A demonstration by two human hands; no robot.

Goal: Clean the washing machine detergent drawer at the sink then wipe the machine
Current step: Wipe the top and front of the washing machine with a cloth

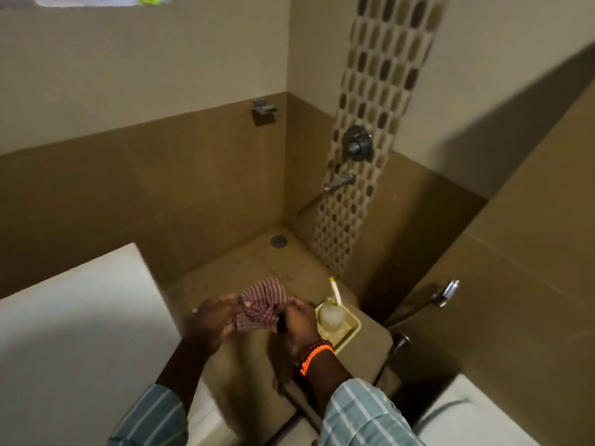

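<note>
A crumpled red-and-white checked cloth point(262, 304) hangs between both hands above the brown tiled floor. My left hand point(214, 320) holds its left side, fingers stretched along the fabric and thumb under it. My right hand point(297, 326), with beaded and orange bands at the wrist, grips the cloth's right side with curled fingers. The white top of the washing machine point(74, 329) fills the lower left, just beside my left arm. The detergent drawer is not visible.
A cream tray point(346, 331) on the floor right of my hands holds a cloudy bottle point(331, 313) and a white toothbrush point(335, 291). A wall tap point(339, 182), mixer valve point(358, 143), floor drain point(278, 240) and hand spray point(446, 292) are behind. A white fixture point(463, 416) sits lower right.
</note>
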